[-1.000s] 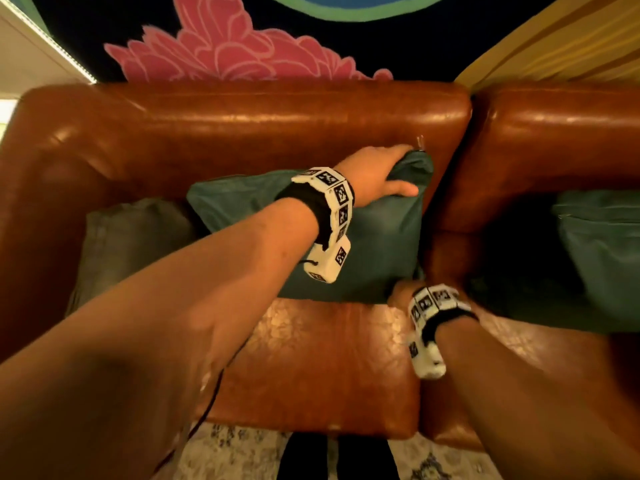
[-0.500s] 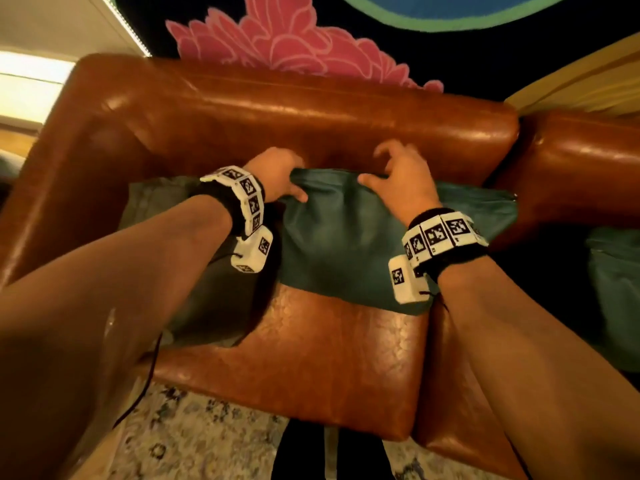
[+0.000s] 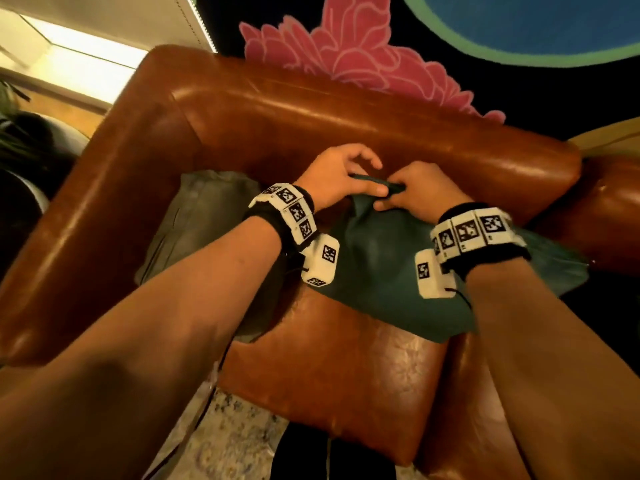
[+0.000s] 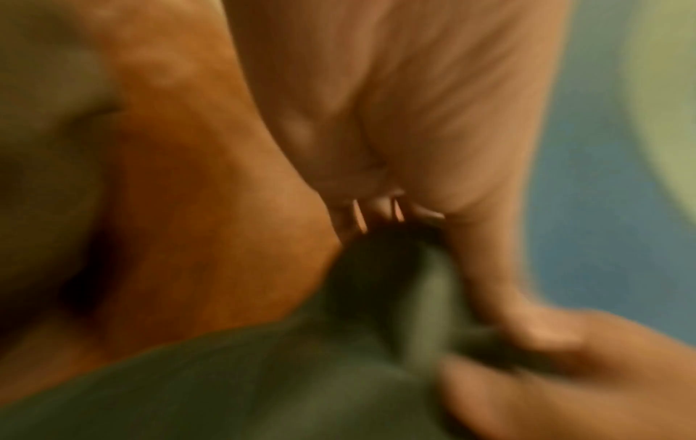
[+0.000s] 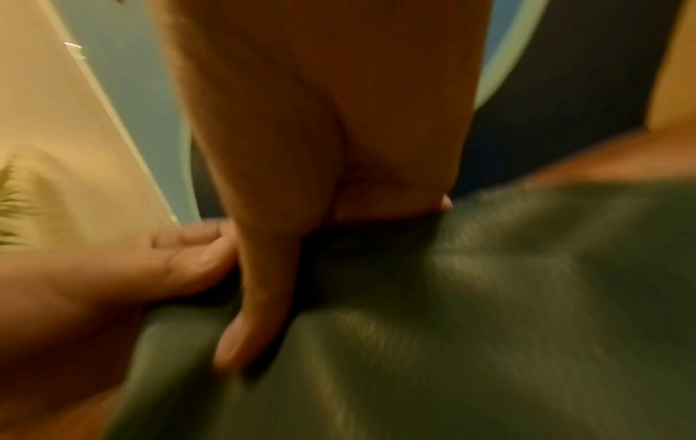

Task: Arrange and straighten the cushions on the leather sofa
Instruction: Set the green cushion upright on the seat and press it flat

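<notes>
A teal cushion (image 3: 377, 261) leans on the seat of the brown leather sofa (image 3: 311, 119), tilted with one corner up against the backrest. My left hand (image 3: 341, 178) and right hand (image 3: 415, 192) meet at that top corner and both pinch its fabric. In the left wrist view the thumb and fingers clamp a bunched fold of the teal cushion (image 4: 395, 285). In the right wrist view my thumb presses into the teal cushion (image 5: 489, 297) while the fingers curl behind it. A grey-green cushion (image 3: 201, 223) sits to the left in the sofa's corner, partly behind my left forearm.
The sofa's left armrest (image 3: 90, 209) curves round the grey-green cushion. A second leather section (image 3: 613, 202) adjoins on the right. A patterned rug (image 3: 228, 441) lies below the seat's front edge. A dark wall hanging with a pink flower (image 3: 349, 53) is behind the backrest.
Both hands have come together from the cushion's spread top edge onto one top corner, bunching it. The cushion now stands tilted. The view has swung left.
</notes>
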Demonstrator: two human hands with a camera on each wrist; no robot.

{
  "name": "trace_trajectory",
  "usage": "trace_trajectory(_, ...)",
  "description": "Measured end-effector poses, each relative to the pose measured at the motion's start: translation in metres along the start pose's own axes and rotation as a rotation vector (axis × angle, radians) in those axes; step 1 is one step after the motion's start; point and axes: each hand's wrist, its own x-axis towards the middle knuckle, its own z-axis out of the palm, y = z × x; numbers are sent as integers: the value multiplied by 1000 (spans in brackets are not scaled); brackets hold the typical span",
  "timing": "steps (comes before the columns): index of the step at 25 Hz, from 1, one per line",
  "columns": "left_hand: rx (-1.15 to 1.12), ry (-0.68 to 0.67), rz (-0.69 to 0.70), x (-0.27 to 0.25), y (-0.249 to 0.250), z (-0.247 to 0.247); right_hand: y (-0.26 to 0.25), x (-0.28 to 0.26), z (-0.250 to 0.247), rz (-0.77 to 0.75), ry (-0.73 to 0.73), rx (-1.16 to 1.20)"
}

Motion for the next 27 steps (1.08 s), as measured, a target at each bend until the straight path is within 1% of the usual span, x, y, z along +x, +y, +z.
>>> trace_trajectory(1, -160, 78, -40, -4, -8, -3, 3, -4, -10, -16, -55, -27)
trace_trajectory(2, -225, 205, -107, -7, -20, -5, 9, -9, -21, -20, -102, -31)
trace_trajectory(3, -214, 318, -194, -8, -44, -4, 16, -16, -29, -7, -121, 7)
trace_trajectory(4, -91, 347, -323, -12, -67, -1, 23, -24, -34, 25, -113, 78)
trace_trajectory(5, 88, 283, -444, -14, -99, 1, 29, -31, -37, 48, -96, 142)
trace_trajectory(6, 297, 151, -622, -19, -130, 8, 34, -35, -38, 51, -87, 181)
trace_trajectory(7, 468, 35, -726, -21, -163, 18, 38, -37, -37, 49, -78, 210)
trace_trajectory(8, 556, -47, -790, -23, -191, 24, 41, -41, -36, 53, -65, 232)
trace_trajectory(9, 591, -86, -792, -26, -216, 26, 45, -45, -36, 58, -47, 241)
trace_trajectory(10, 560, -105, -773, -28, -233, 26, 46, -50, -36, 69, -34, 244)
trace_trajectory(11, 406, -107, -828, -27, -245, 22, 49, -53, -37, 77, -15, 235)
trace_trajectory(12, 273, -49, -945, -30, -248, 22, 50, -56, -37, 96, 12, 214)
trace_trajectory(13, 218, -38, -993, -34, -255, 25, 52, -54, -35, 108, 46, 181)
trace_trajectory(14, 339, -118, -921, -43, -251, 24, 49, -50, -32, 106, 95, 134)
trace_trajectory(15, 462, -156, -876, -53, -244, 25, 45, -42, -24, 94, 137, 51)
trace_trajectory(16, 502, -86, -854, -52, -238, 31, 38, -30, -11, 62, 192, -8)
trace_trajectory(17, 584, -3, -717, -51, -226, 38, 25, -16, 5, 32, 234, -21)
trace_trajectory(18, 523, 123, -609, -53, -210, 39, 5, -6, 22, 3, 231, 25)
trace_trajectory(19, 377, 223, -511, -55, -190, 36, -12, -3, 33, -20, 194, 115)
trace_trajectory(20, 259, 312, -406, -52, -166, 29, -18, -5, 39, -39, 157, 244)
trace_trajectory(21, 97, 403, -358, -47, -143, 20, -13, -14, 39, -19, 199, 380)
trace_trajectory(22, -82, 468, -400, -44, -122, 11, 9, -26, 42, 75, 298, 427)
trace_trajectory(23, -214, 493, -484, -42, -99, 4, 36, -47, 40, 250, 390, 355)
trace_trajectory(24, -254, 480, -510, -40, -83, -4, 69, -70, 41, 504, 408, 214)
trace_trajectory(25, -198, 423, -477, -39, -67, -6, 98, -93, 44, 773, 343, 133)
trace_trajectory(26, -80, 361, -413, -38, -54, -6, 116, -109, 47, 950, 249, 106)
trace_trajectory(27, 70, 304, -373, -35, -46, -8, 129, -115, 50, 1027, 169, 110)
